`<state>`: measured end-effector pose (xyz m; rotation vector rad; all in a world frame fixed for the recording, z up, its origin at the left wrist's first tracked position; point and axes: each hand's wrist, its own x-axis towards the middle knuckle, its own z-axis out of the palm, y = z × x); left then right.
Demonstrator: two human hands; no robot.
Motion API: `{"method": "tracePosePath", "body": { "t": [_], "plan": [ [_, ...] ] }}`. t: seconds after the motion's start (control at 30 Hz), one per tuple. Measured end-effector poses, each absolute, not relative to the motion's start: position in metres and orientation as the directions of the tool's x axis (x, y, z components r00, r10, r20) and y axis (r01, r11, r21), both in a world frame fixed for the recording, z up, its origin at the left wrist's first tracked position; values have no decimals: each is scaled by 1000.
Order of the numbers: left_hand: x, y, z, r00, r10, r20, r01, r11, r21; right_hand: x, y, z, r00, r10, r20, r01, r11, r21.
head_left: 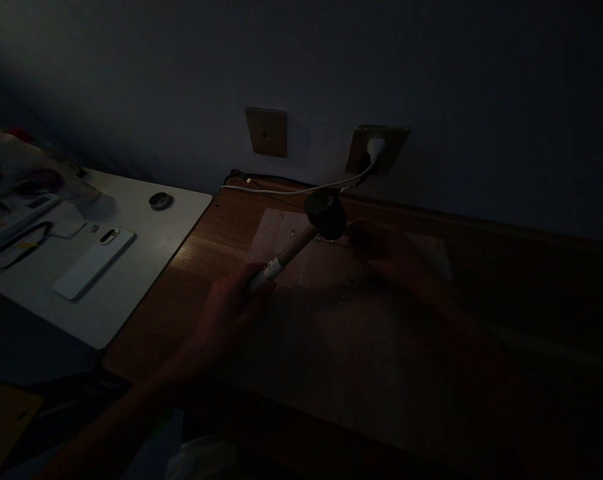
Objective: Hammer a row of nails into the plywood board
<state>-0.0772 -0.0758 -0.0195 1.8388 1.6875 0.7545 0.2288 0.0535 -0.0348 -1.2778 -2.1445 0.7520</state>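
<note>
The room is dim. My left hand [229,303] is wrapped round the pale lower grip of a mallet [326,213]. Its dark, thick head points away from me, over the far part of a flat board [271,237]. To the right of the mallet head, my right hand [381,250] is low over the board with its fingers drawn together. Shadow hides whatever may be between them. Several tiny shiny bits, perhaps nails or pins, show on the board near the mallet head and between my hands.
The board lies on a brown wooden table [206,233]. At left stands a white table [131,280] with a phone [94,263], a small round dark object [160,201] and cluttered cables. A white plug [375,148] sits in the wall socket, its cable [291,192] running along the table's back edge.
</note>
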Motion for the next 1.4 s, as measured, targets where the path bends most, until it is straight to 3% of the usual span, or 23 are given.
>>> {"method": "tracePosePath", "body": {
  "t": [0.43,0.83,1.1,1.4],
  "plan": [
    [-76,-76,-16,68,997,38,712,-76,698,220,51,-34,-368,924,104,753,362,-549],
    [-74,-75,-14,52,999,-3,712,-35,701,228,50,-36,-398,904,155,589,382,-712],
    [-71,-78,-16,17,1000,6,734,-16,679,229,55,-41,-345,931,117,702,339,-627],
    [-58,-72,-11,38,998,45,746,-58,664,225,57,-43,-307,950,59,726,274,-631]
  ]
}}
